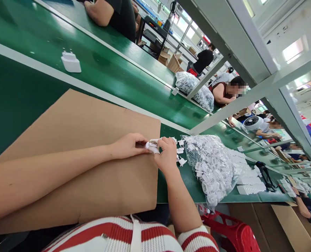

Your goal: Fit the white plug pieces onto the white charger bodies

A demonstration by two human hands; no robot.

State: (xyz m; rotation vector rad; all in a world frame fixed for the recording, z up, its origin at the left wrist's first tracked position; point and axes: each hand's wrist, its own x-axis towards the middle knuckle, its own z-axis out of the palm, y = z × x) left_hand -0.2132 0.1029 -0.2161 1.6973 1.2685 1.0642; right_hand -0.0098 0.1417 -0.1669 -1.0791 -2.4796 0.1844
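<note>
Over the right edge of a flat cardboard sheet, my two hands meet around a small white plastic part. My left hand pinches its left end between thumb and fingers. From the other side my right hand grips it, fingers curled over the top. Its exact kind is partly hidden by the fingers. Just beyond my right hand, several loose white plug pieces lie on the green table. Next to them a clear plastic bag bulges with many similar white parts.
A white plug adapter stands pins up on the green conveyor ahead. Rows of white pieces lie past the bag. A grey metal post rises at right. A red stool is below the table. Co-workers sit across the line.
</note>
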